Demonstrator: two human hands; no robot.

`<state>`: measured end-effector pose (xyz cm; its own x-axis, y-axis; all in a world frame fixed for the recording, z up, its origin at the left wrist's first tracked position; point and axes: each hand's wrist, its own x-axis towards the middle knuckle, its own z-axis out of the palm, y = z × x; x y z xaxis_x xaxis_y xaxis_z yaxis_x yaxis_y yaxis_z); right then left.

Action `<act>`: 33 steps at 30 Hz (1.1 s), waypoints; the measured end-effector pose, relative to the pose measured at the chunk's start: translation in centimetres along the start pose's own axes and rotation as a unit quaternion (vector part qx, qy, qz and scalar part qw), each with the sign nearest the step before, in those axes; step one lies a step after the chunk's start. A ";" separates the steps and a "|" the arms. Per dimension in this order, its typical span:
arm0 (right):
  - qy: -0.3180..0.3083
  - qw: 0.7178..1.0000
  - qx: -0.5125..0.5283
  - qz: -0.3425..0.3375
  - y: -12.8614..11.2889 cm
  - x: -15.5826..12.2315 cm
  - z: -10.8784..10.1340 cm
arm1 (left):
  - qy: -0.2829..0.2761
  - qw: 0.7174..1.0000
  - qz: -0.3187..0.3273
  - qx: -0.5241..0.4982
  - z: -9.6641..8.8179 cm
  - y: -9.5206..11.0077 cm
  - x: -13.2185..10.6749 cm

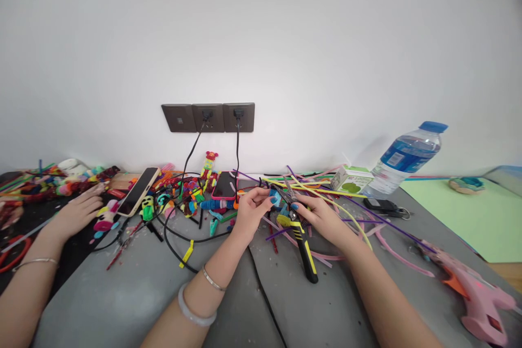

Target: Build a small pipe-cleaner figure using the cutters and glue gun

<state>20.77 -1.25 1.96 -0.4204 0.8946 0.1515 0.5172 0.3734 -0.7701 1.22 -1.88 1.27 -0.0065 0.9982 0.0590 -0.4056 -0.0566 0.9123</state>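
My left hand pinches a small light-blue fuzzy piece between thumb and fingertips. Beside it, my right hand grips a pair of pliers near the pivot. Their black-and-yellow handles slant down toward me, and the metal jaws point up close to the blue piece. Whether the jaws touch it I cannot tell. Around both hands lie loose pipe cleaners, among them a yellow one and a pink one. A red-framed phone rests just behind my left hand.
At left is another person's hand, near small fuzzy figures and a pale-edged phone. Black cables run from the wall sockets across the table. To the right stand a green-white box, a tilted water bottle and a pink glue gun.
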 end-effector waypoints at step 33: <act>-0.010 1.000 0.001 0.005 0.2 0.0 0.0 | -0.004 1.000 0.011 0.009 -0.3 -0.3 0.1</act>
<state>20.88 -1.19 1.84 -0.4293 0.8935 0.1316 0.5203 0.3638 -0.7726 1.09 -1.71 0.91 -0.0076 0.9966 0.0821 -0.3888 -0.0786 0.9180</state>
